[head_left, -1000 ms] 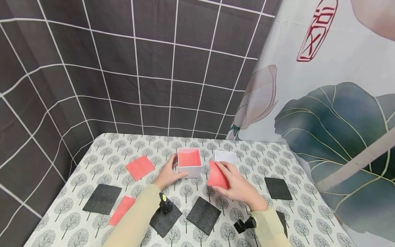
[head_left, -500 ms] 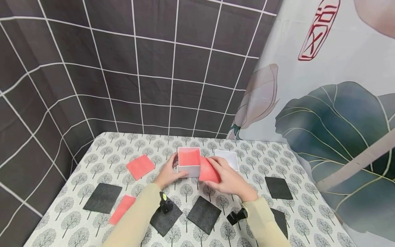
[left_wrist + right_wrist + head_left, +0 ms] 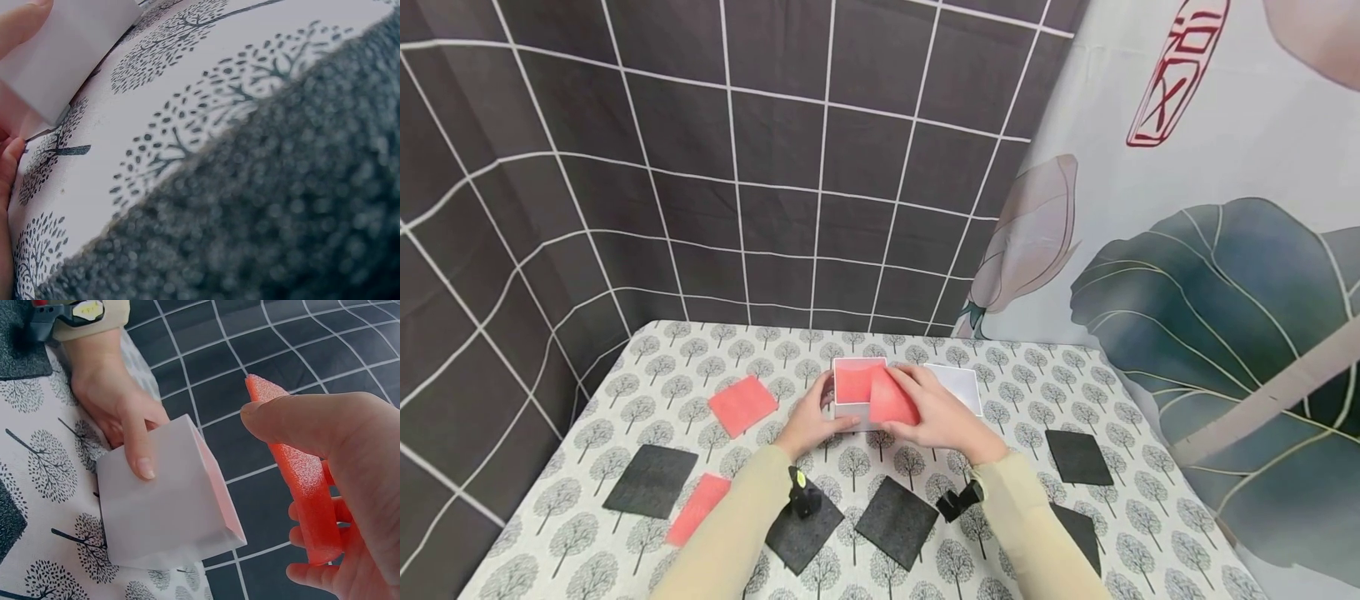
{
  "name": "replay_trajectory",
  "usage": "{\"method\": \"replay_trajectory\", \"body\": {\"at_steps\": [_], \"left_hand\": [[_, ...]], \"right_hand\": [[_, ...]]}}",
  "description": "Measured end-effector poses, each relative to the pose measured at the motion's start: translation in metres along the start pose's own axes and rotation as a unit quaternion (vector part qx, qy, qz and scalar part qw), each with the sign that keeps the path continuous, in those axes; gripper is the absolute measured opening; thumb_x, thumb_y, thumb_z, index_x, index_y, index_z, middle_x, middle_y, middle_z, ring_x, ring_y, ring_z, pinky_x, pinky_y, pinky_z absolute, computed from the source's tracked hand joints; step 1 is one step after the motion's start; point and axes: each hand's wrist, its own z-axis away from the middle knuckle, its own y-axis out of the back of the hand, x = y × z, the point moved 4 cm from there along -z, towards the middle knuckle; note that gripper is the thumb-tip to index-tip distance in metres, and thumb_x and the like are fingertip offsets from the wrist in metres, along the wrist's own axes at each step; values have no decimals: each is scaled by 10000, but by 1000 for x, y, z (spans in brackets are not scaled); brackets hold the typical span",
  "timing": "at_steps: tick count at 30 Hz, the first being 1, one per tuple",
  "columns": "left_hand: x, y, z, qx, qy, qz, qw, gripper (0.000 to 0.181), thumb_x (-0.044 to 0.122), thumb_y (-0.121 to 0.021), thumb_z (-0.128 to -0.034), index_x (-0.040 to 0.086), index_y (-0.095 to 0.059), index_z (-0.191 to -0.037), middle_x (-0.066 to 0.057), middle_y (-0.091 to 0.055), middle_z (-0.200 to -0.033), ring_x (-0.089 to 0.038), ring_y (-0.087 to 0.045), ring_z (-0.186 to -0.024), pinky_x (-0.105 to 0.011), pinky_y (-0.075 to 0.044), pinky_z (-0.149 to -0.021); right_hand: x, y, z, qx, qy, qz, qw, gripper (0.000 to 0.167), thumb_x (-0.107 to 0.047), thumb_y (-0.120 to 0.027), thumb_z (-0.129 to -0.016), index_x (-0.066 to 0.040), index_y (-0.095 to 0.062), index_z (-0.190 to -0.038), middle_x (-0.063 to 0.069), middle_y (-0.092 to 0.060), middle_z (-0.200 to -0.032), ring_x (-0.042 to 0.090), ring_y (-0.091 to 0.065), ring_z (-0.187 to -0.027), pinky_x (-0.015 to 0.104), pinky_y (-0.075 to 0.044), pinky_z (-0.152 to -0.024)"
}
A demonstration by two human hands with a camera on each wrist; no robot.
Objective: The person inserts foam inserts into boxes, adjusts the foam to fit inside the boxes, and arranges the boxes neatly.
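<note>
A white box (image 3: pixel 848 412) stands upright on the table, its top uncovered, with red felt (image 3: pixel 850 385) visible inside. My left hand (image 3: pixel 808 425) grips the box at its left side, thumb on the near wall; in the right wrist view that thumb lies flat on the white wall (image 3: pixel 156 506). My right hand (image 3: pixel 943 417) holds a red felt square (image 3: pixel 892 400) between thumb and fingers, over the box's right front corner. Seen from the right wrist, the felt (image 3: pixel 306 500) is slightly bent and apart from the box. The left wrist view catches only a box corner (image 3: pixel 75 56).
A white lid (image 3: pixel 962 388) lies right of the box, partly behind my right hand. Red felt squares (image 3: pixel 742 406) and black felt squares (image 3: pixel 651 482) are scattered left, in front and right (image 3: pixel 1078 457) on the tree-print tablecloth (image 3: pixel 1022 400). A dark checked curtain (image 3: pixel 775 208) hangs behind.
My right hand has carried the red felt square leftward, from beside the box to over its right front corner. The left hand and the box have stayed in place.
</note>
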Motion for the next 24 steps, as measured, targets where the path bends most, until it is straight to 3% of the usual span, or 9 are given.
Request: {"method": "replay_trajectory", "body": {"at_steps": [10, 24], "left_hand": [[0, 2, 0, 30, -5, -221, 9998, 1065, 436, -820, -640, 130, -226, -1469, -102, -391, -1423, -291, -441, -1238, -409, -396, -1001], [0, 1, 0, -7, 11, -37, 10000, 1026, 406, -820, -654, 156, -243, -1465, -48, -388, -1429, -249, -441, -1240, -404, -392, -1005]], "right_hand": [[0, -9, -15, -301, -24, 112, 9995, 836, -412, -707, -761, -5, -366, -1406, 173, -420, -1326, 263, -475, -1122, 377, -500, -849], [15, -23, -42, -685, -389, -80, 9969, 816, -370, -710, -763, -72, -347, -1430, 126, -392, -1363, 260, -419, -1185, 425, -459, -915]]}}
